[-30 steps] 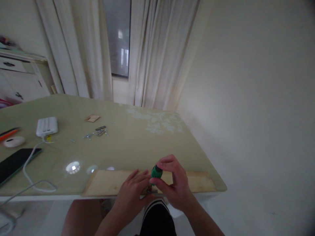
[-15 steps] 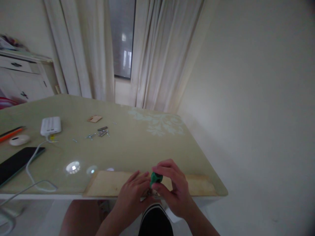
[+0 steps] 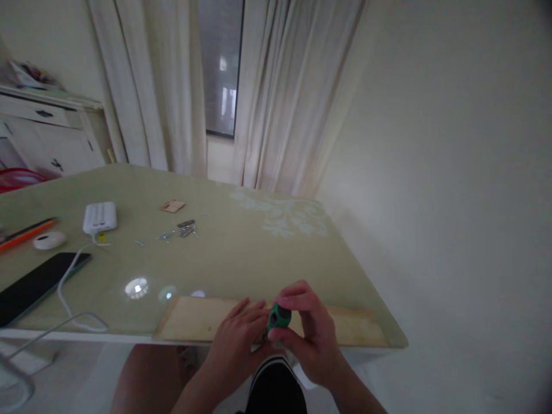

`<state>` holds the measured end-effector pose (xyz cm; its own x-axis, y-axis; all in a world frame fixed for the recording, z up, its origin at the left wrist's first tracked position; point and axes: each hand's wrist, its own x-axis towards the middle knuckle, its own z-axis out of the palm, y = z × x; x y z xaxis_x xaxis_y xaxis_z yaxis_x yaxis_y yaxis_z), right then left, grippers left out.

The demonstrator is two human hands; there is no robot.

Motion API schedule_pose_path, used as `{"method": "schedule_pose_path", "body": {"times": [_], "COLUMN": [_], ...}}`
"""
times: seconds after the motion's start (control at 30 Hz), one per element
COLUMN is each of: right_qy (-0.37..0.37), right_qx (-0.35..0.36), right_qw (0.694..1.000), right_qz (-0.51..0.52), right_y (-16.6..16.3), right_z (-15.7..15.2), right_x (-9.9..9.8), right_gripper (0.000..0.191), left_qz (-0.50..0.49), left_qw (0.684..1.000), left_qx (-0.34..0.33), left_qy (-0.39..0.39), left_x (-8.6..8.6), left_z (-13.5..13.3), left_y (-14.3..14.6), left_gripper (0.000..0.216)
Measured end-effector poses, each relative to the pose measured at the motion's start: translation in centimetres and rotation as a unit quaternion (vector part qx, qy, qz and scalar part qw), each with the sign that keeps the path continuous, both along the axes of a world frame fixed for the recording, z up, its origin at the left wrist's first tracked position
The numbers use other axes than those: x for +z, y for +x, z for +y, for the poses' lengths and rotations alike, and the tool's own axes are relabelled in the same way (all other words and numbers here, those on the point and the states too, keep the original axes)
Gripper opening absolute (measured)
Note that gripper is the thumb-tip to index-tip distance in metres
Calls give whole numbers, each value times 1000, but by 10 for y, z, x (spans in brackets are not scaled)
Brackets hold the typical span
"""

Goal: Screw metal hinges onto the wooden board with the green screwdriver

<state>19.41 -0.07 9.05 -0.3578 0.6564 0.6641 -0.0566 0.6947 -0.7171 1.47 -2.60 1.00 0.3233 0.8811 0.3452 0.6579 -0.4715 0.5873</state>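
My right hand (image 3: 308, 336) is wrapped round a green-handled screwdriver (image 3: 278, 318), held upright over a flat wooden board (image 3: 194, 319) at the near edge of the table. My left hand (image 3: 235, 339) rests on the board beside the tool's tip, its fingers pinched around something small that I cannot make out. The tool's shaft and tip are hidden between my two hands.
On the green table (image 3: 241, 253) lie several small metal parts (image 3: 181, 231), a small wooden piece (image 3: 172, 206), a white power bank (image 3: 100, 217) with a cable (image 3: 69, 287), a dark phone (image 3: 34, 284), a white round object (image 3: 49, 240) and an orange pen (image 3: 26, 234). Curtains hang behind.
The view has shifted a little, so the table's things sit further right. My hands stay on the board; my right hand's fingers have shifted slightly round the green handle.
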Motion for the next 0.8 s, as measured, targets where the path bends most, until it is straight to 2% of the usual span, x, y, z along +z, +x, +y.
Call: {"method": "schedule_pose_path", "body": {"times": [0.23,0.43,0.6,0.7,0.8], "right_qy": [-48,32,62,33,-13], "right_qx": [59,-16,-46,-22,-20], "right_qw": [997,998,995,994,997], "right_qz": [-21,50,-63,-107,-75], "right_y": [7,4,9,14,11], "right_z": [-1,12,10,7,8], "right_x": [7,-7,10,18,14], "right_gripper": [35,40,41,41,37], "left_qz": [6,15,20,22,22], "left_qw": [1000,998,999,999,999], "left_qx": [-12,-19,-13,-13,-13], "left_qy": [-16,-60,-39,-38,-37], "left_x": [9,16,14,15,16], "left_z": [1,3,1,0,0], "left_y": [-3,-5,-5,-5,-4], "left_gripper": [23,17,16,16,15]}}
